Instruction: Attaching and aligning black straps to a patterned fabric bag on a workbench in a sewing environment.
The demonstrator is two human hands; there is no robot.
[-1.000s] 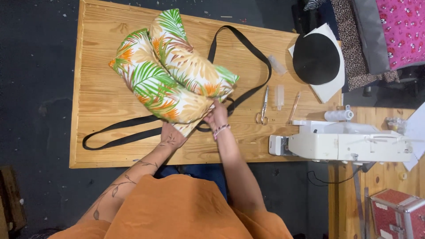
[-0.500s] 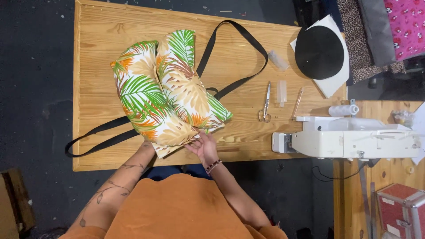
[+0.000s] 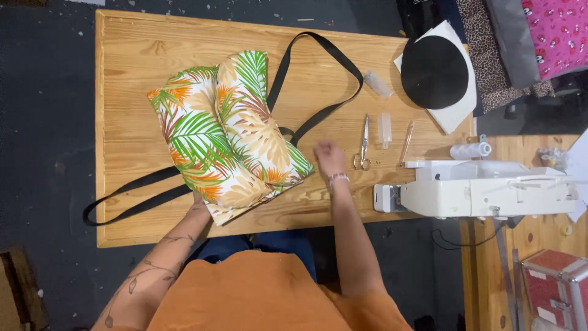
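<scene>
Hands: left [image 3: 197, 202] touching leaf-print bag [image 3: 226, 144], grip hidden; right [image 3: 329, 158] blurred, prob. loose, holding nothing

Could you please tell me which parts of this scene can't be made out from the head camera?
- Left hand: mostly tucked under the leaf-print bag, so its grip is hidden.
- Right hand: motion-blurred near the scissors; fingers unclear.
- Small clear items on the table: too small to identify.
- Sewing machine: needle area out of sight from overhead.
</scene>
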